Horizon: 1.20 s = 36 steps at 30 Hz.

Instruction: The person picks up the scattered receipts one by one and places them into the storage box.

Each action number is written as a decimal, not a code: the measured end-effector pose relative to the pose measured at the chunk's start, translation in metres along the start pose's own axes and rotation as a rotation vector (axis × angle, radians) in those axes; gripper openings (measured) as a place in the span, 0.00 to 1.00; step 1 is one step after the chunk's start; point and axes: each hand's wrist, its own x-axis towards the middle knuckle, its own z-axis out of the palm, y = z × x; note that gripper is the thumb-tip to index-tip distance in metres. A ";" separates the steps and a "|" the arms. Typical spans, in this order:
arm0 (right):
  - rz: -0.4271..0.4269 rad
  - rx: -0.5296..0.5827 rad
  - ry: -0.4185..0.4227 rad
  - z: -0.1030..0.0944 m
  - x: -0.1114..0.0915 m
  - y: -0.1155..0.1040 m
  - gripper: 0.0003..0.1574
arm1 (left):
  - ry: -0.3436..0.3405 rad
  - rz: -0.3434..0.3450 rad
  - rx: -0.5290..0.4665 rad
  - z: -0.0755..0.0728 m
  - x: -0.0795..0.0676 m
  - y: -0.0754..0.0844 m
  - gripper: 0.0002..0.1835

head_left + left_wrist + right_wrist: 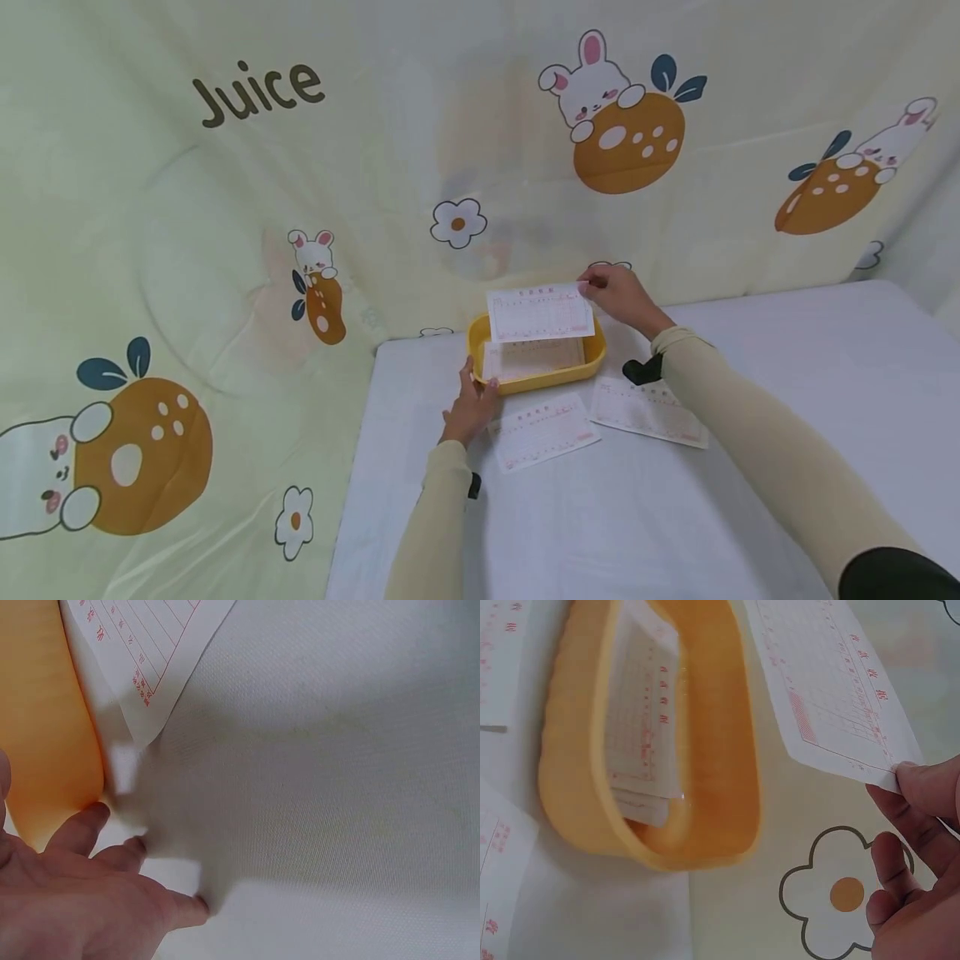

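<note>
A yellow plastic basket (551, 382) stands by the patterned sheet, tilted toward me in the head view. Printed paper slips (641, 724) with red lettering lie inside it. My left hand (472, 408) holds the basket's near left corner, thumb at the front wall; in the left wrist view other fingers (120, 855) spread beside its side wall. Above the basket's far side, my right hand (618, 296) pinches the upper right corner of another printed slip (540, 312) between thumb and fingers. That slip hangs over the slips inside.
On the white tabletop (637, 517), one printed slip (543, 433) lies in front of the basket and more slips (648, 412) lie right of it, partly beneath my right forearm. A rabbit-and-orange patterned sheet (390, 167) rises behind the table.
</note>
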 end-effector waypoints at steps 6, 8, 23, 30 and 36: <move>0.026 0.000 0.008 0.007 0.007 -0.001 0.12 | 0.000 0.008 0.007 -0.002 -0.003 0.002 0.41; 0.033 0.005 -0.001 0.011 0.007 0.003 0.13 | 0.002 0.010 0.009 -0.002 -0.004 0.003 0.41; 0.021 0.039 0.026 0.033 0.002 0.018 0.13 | 0.010 0.032 0.019 -0.001 -0.001 0.000 0.41; 0.030 0.060 0.012 0.042 -0.001 0.026 0.18 | 0.018 0.025 0.018 -0.001 -0.003 0.000 0.42; 0.027 0.075 0.013 0.045 -0.005 0.027 0.20 | 0.023 0.017 0.014 -0.001 -0.002 -0.001 0.42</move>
